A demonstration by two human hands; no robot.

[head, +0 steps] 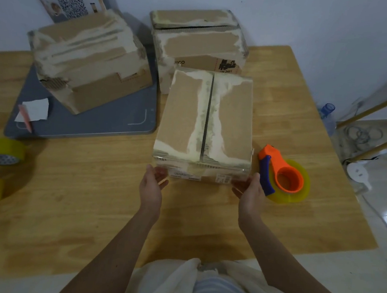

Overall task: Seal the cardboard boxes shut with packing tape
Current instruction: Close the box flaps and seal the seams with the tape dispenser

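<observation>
Near the middle of the wooden tabletop, a brown cardboard box with an untaped centre seam is steadied at its near corners by the left hand and right hand, fingers relaxed and not curled round it, probably to square it for taping. An orange-and-blue tape dispenser is kept just beside the right hand.

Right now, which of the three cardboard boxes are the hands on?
The nearest box, flaps shut with a bare centre seam. The left hand and right hand touch its front corners; the other two stand behind, untouched.
</observation>
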